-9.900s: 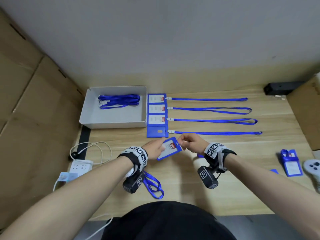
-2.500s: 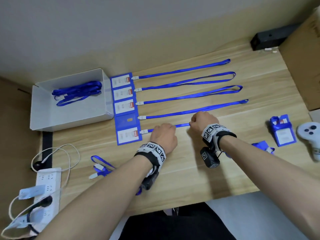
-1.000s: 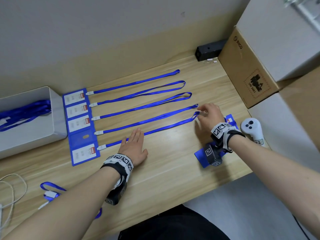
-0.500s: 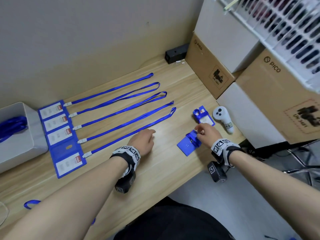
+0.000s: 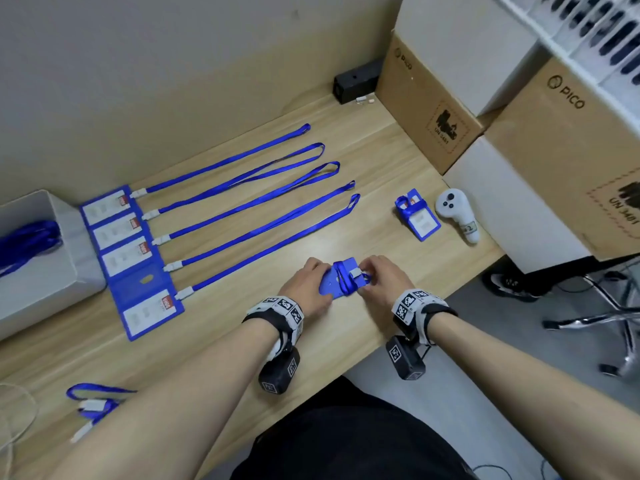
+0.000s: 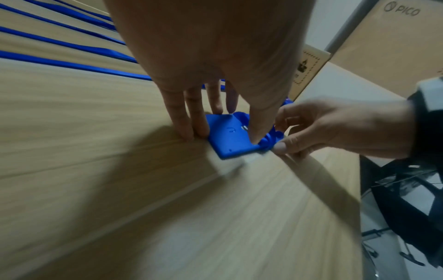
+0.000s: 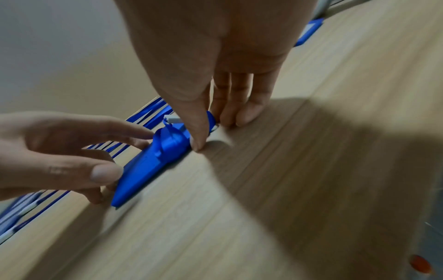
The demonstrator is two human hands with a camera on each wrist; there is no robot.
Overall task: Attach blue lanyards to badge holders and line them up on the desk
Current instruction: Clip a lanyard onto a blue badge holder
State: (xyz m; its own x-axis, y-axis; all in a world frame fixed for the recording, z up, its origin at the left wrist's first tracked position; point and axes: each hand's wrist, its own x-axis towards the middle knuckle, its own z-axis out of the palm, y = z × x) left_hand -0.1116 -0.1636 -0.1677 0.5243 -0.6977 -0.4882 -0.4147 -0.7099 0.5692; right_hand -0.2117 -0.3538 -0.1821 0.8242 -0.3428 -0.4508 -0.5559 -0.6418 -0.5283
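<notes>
Wooden surface, sixth badge holder in our hands

We are gripping the badge holder with our left hand at the near edge, while our right hand is pinching its wrapped lanyard; next we are likely unwinding it, then laying it below the five lined-up badges.

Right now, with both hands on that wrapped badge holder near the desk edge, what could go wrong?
Two risks. The badge holder sits near the desk's front edge; if the left hand or right hand loses its grip, it may slide off. Unwinding its lanyard could sweep across the laid-out lanyards and skew them.
</notes>
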